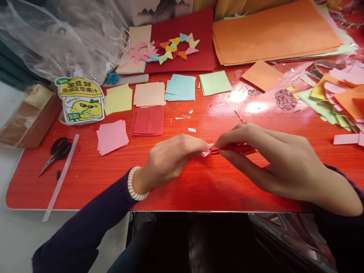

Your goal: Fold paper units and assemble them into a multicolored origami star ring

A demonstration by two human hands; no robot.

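Note:
My left hand (173,157) pinches a small folded pink paper piece (206,153) between thumb and forefinger, low over the front of the red table. Close against it, my right hand (273,159) grips a narrow dark red piece of folded paper (234,148) between its thumb and fingers. The red piece's tip meets the pink one; fingers cover much of both. Square paper stacks lie beyond: pink (112,137), red (148,121), yellow (118,99), beige (149,94), blue (180,87) and green (215,83).
Black scissors (58,151) and a clear strip (61,180) lie at left, near a juice pouch (81,100). Folded-paper rings (182,47) rest on red sheets (182,26) behind. Orange sheets (273,34) stand back right; paper offcuts (338,94) pile at right.

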